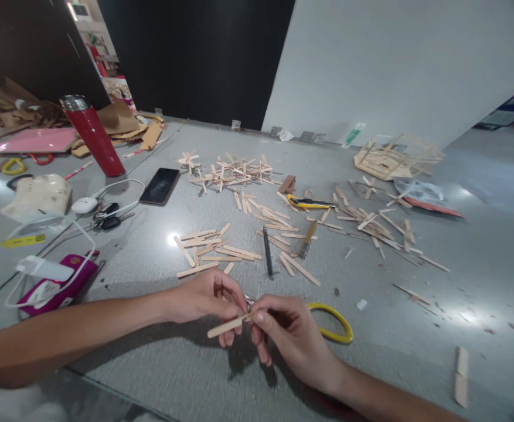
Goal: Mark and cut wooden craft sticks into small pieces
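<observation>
Between the fingertips of my left hand (pixel 215 300) is a wooden craft stick (pixel 222 329), its rounded end pointing down and left. My right hand (pixel 289 337) pinches the other end, where the wood looks thin and splintered. Both hands are closed and close together above the near part of the table. Scissors with a yellow handle (pixel 348 335) lie behind my right hand, which hides most of them. Just beyond my hands rests a loose group of craft sticks (pixel 234 251), beside a dark, slim rod (pixel 267 252).
More sticks are piled further back (pixel 239 173) and at right (pixel 373 225), around a yellow cutter (pixel 312 203). A stick-built frame (pixel 397 158) stands at the back right. To the left are a phone (pixel 160 186), a red flask (pixel 93 138) and a purple cabled device (pixel 74 281).
</observation>
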Motion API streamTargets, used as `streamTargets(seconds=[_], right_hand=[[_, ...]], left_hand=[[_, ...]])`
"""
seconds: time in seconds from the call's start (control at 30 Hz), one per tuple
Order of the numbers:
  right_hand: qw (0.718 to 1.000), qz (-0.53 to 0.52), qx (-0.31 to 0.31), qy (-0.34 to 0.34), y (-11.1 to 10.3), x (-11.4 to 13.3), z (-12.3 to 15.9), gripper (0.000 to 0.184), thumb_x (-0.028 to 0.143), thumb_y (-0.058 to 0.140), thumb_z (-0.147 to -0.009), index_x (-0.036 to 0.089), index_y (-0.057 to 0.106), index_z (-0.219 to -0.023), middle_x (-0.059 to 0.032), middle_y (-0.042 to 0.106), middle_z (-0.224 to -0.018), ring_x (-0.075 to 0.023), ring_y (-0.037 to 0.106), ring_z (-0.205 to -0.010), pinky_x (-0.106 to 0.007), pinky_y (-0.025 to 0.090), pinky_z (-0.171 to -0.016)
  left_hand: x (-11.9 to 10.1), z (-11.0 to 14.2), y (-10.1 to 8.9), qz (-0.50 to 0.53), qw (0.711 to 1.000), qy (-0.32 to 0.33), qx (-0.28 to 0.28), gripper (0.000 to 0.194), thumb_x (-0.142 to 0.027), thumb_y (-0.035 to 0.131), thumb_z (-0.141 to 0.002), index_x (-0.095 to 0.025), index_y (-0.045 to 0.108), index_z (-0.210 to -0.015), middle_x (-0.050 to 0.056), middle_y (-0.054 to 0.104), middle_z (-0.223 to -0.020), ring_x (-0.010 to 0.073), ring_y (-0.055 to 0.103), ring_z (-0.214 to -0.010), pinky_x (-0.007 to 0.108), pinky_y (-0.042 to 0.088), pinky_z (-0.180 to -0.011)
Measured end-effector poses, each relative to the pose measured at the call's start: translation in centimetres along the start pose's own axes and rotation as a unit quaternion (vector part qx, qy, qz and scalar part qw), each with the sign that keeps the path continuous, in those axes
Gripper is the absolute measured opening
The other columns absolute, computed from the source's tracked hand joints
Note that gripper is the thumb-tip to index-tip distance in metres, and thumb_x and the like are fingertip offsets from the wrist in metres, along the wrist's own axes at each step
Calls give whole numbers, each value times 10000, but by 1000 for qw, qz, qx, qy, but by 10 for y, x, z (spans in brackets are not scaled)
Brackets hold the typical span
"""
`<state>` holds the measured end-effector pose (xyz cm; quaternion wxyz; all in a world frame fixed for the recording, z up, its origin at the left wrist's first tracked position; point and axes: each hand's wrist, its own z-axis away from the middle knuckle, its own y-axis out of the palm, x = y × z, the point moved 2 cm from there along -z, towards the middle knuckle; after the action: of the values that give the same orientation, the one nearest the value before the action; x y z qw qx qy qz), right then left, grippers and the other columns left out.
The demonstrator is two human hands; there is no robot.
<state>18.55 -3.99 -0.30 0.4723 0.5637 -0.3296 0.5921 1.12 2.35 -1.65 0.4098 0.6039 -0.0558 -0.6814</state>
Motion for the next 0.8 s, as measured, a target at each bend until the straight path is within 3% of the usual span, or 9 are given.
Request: streamTargets(seconds=[0.1,0.2,0.27,0.37,0.57,0.8], right_hand=[[992,103,-16,-74,-3,1,1,540,638,559,-1017,186,652,-738,8,576,-559,-112,528,-436,-224,415,-431],[951,234,-36,-201,-7,6,4,532,537,468,-1091,191,647,-728,2,582,-580,-115,527,-499,-230,412,-507],[925,286,-31,-249,-9,9,5,504,478,439,-1111,193,636,-745,0,587,-602,-114,515,-516,-229,392,-516],[918,311,-14,-246,-12,12,5,464,427,425,-1117,191,633,-775,2,589,-612,-116,506,-520,-228,374,-513],[912,332,1,-241,-12,9,3,478,438,425,-1116,189,638,-768,-5,600,-608,-121,504,-524,-239,376,-525],[860,380,-19,-341,-13,5,4,395,319,408,-1130,203,662,-851,-23,631,-645,-141,524,-561,-260,391,-536]], left_hand=[[-4,2,1,-32,999,1,1,419,-468,965,-693,-128,747,-804,51,747,-652,154,690,-508,219,551,-485],[-14,6,4,-113,993,13,-16,347,-425,940,-725,-128,786,-813,43,741,-662,128,673,-538,204,544,-541],[-21,9,7,-183,983,24,-27,265,-369,909,-756,-135,816,-838,34,737,-676,117,660,-567,204,544,-588],[-28,13,11,-254,965,58,-45,197,-314,858,-789,-144,840,-887,35,740,-707,120,649,-601,200,518,-596],[-25,12,11,-280,955,83,-56,124,-250,819,-782,-148,837,-850,23,729,-683,111,643,-613,185,506,-608],[-15,10,5,-162,986,28,-27,267,-351,894,-747,-124,777,-821,35,737,-654,116,658,-511,194,529,-522]])
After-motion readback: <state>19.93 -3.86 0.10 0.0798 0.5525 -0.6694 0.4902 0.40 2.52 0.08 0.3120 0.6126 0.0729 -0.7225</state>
